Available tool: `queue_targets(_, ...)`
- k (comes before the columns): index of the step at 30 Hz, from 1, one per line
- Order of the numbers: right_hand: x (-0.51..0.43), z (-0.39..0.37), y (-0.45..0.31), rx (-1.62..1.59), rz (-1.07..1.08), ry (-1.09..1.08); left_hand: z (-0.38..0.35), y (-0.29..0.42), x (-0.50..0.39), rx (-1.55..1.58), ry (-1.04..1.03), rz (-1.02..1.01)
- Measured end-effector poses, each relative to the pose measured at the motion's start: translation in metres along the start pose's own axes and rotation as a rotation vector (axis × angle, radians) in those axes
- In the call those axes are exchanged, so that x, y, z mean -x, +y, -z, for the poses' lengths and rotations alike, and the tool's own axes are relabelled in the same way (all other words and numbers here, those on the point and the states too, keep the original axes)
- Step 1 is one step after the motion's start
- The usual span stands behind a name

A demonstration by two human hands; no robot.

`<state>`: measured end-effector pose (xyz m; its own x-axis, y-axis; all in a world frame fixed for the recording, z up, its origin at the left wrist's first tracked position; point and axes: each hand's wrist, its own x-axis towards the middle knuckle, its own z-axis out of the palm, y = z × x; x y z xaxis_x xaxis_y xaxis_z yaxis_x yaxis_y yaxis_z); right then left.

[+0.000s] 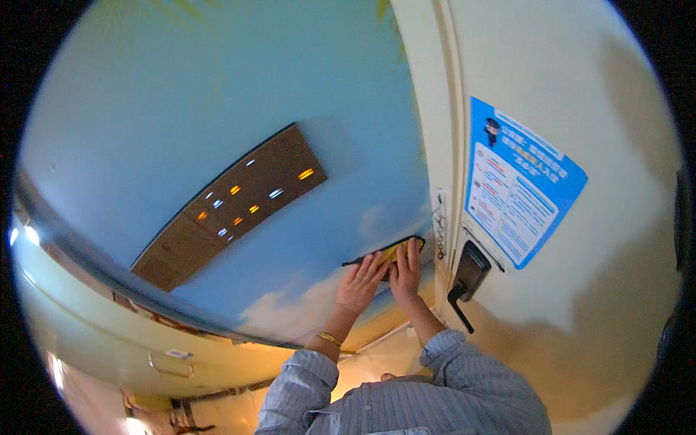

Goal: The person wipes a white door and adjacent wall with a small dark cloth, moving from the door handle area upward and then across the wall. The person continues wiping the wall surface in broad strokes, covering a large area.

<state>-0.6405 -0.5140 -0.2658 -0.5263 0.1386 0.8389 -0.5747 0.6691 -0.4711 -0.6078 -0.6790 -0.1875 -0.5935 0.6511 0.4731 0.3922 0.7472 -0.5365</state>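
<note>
A yellow cloth with a dark edge (390, 253) lies against a wall painted with blue sky and clouds (283, 272), close to the door frame. My left hand (360, 284) presses on the cloth's left part, fingers pointing up the wall. On its right part rests my right hand (405, 271), with the fingertips near the cloth's upper edge. A small dark patch shows between the hands; what it belongs to is hidden. Up and to the left, a glossy brown panel (234, 209) on the wall carries orange and white light reflections.
Right of the wall is a pale door (538, 70) with a blue printed notice (563, 179) and a black lever handle (462, 307). A door chain (440, 236) hangs at the frame (448, 81). A cabinet with a metal handle (171, 372) stands lower left.
</note>
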Motion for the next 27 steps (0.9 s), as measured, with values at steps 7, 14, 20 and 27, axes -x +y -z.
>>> queue_targets(7, -0.075, 0.029, -0.046, 0.078, 0.244, -0.038, 0.037, -0.042, 0.013, -0.002, 0.136, 0.169)
queue_targets(14, -0.201, 0.044, -0.126, -0.037, 0.593, -0.077, 0.123, -0.133, 0.017, -0.067, 0.265, 0.412)
queue_targets(20, -0.206, 0.016, -0.15, -0.074, 0.756, -0.029, 0.131, -0.149, 0.049, -0.174, 0.249, 0.505)
queue_targets(27, -0.103, -0.016, -0.115, -0.066, 0.823, -0.149, 0.06, -0.077, 0.119, -0.114, 0.12, 0.517)
